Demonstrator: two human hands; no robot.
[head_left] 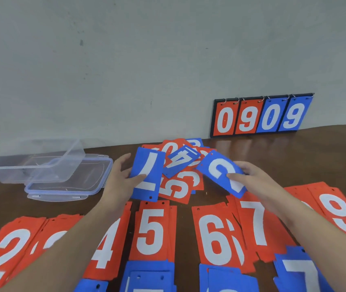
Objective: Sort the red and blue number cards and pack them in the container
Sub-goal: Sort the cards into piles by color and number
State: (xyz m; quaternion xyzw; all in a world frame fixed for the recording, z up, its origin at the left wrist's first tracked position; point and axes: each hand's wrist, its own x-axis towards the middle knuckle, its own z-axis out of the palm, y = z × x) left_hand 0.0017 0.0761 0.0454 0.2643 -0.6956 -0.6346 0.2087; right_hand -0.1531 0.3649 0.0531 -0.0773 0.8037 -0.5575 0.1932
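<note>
Nearest the camera lay the sorted rows: blue stacks (150,277) along the bottom edge and, just beyond them, red piles (153,230) set out by digit across the brown table (336,148). Next in size, the clear container (35,165) stood empty at far left, one end resting on its lid (70,186); a four-digit scoreboard (260,115) leaned on the wall at the back. An unsorted heap (180,182) of mixed red and blue cards remained at centre. Each hand had taken one card from it: the left hand (123,178) pinched a blue 7 (146,173) by its long edge, thumb over the face, while the right hand (250,178) held a blue card (220,171), probably a 5, likewise. Each card was a flat rectangle with a white numeral and two punched holes at one short end. They appeared thin, light and fairly stiff, probably slick when stacked, so an edge pinch seemed best.
</note>
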